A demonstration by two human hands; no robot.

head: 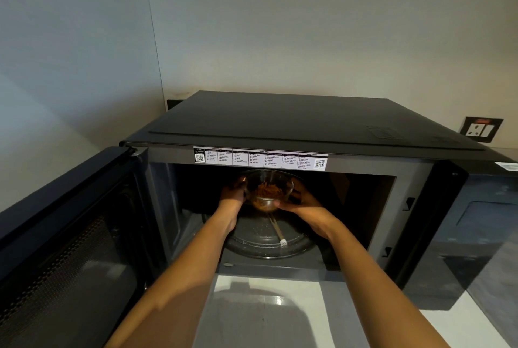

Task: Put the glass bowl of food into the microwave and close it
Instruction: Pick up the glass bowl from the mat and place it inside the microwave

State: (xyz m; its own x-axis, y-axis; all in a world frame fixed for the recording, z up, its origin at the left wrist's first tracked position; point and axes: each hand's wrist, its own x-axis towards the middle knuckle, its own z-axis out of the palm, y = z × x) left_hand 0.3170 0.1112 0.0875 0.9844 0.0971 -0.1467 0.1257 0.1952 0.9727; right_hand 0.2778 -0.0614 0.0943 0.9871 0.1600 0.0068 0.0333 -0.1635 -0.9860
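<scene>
A black microwave (294,123) stands on the counter with its door (70,235) swung wide open to the left. Inside its dark cavity I hold a small glass bowl (269,189) of orange-brown food between both hands, above the glass turntable (269,244). My left hand (234,193) grips the bowl's left side. My right hand (297,200) cups its right side and underside. Whether the bowl touches the turntable I cannot tell.
A white counter (269,291) runs in front of the microwave. The control panel (487,230) fills the microwave's right side. A wall socket (480,129) sits at the back right. Plain walls meet in a corner behind.
</scene>
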